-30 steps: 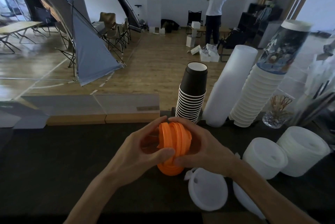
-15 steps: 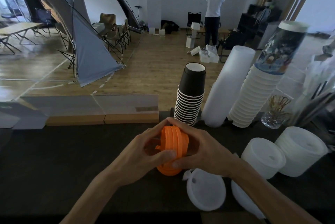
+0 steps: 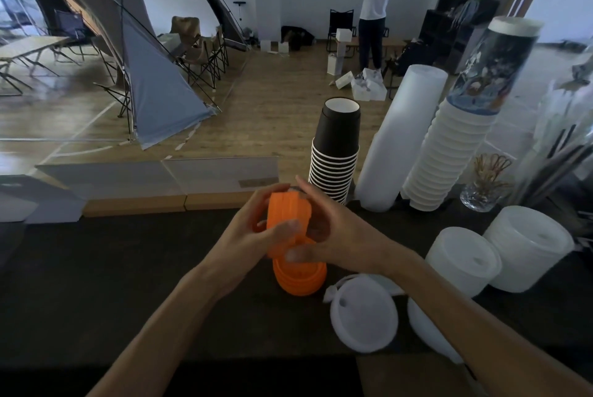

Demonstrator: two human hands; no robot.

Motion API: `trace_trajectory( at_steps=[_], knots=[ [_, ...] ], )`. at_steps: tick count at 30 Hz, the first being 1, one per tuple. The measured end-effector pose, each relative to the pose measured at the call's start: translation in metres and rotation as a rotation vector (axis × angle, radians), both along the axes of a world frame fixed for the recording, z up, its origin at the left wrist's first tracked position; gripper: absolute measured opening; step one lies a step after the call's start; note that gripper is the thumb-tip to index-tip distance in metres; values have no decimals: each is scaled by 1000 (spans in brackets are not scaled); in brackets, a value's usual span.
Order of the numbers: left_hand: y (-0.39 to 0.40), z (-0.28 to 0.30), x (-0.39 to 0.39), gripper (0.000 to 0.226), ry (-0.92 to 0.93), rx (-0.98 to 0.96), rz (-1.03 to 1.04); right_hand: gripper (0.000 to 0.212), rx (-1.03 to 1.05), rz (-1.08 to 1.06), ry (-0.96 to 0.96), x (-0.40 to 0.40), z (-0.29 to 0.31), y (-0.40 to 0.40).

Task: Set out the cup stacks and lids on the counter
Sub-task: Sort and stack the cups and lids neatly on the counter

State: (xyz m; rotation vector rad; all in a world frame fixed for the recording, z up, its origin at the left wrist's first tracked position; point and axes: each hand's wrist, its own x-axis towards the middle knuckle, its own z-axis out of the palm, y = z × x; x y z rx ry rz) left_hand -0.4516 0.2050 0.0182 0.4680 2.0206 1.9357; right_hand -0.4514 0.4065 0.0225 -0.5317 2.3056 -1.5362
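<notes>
- Gripping a bundle of orange lids (image 3: 290,220), the left hand (image 3: 253,236) and right hand (image 3: 333,236) close on it from either side in the head view, fingers curled round its edges and thumbs pressed on the near face; the bundle is tipped on its side, above the dark table (image 3: 128,284).
- Directly under both hands, a second stack of orange lids (image 3: 300,278) sits on the table; whether the held bundle touches it cannot be told.
- Just beyond the right hand's fingertips stands a stack of black paper cups (image 3: 335,156), upside down, white rims showing in rings.
- Farther to the right of that hand, a tall white sleeve of cups (image 3: 401,139) leans beside a ribbed stack of white cups (image 3: 449,156) topped with a printed cup (image 3: 494,66).
- Near the right wrist, two stacks of white lids (image 3: 462,260) and (image 3: 529,247) stand side by side on the table.
- Below the right forearm, a single white lid (image 3: 364,316) lies flat, with another white lid (image 3: 426,322) partly hidden under the arm.
- Beyond the lid stacks sits a small glass (image 3: 481,194) with thin sticks in it.
- Far across the wooden floor, a person (image 3: 375,11) stands facing away, and a grey tent (image 3: 154,82) rises off to the left.
</notes>
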Motion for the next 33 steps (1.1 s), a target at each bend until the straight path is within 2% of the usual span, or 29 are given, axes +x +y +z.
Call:
trace_trajectory(
  at_steps=[3,4,6,8,10,12,16,20,25,29,33],
  knots=[
    [-12,-8,-1,74,-41,40,132,112,62,-71,-74,-4,-4,14],
    [-17,-11,-1,75,-47,45,173,110,155,-95,-62,-5,-8,18],
    [-24,-18,0,74,-72,66,214,109,470,-73,-47,-4,-19,20],
    [-28,-25,3,73,-100,75,236,118,708,-8,-62,0,-34,14],
    [-28,-30,5,73,-107,58,241,125,824,12,-40,-1,-45,3],
    [-29,-34,7,76,-82,8,240,121,890,2,7,-9,-49,-5],
    [-32,-41,12,81,-46,-41,236,103,770,-9,23,-21,-49,-14],
    [-36,-46,16,84,-51,-30,264,101,639,-70,63,-16,-50,-10],
    [-31,-46,21,74,-221,246,336,105,503,-201,266,2,-44,-8],
    [-28,-46,23,103,-310,362,307,104,437,-244,374,12,-39,-8],
    [-28,-47,25,108,-376,445,259,103,368,-252,409,16,-34,-8]
  ],
)
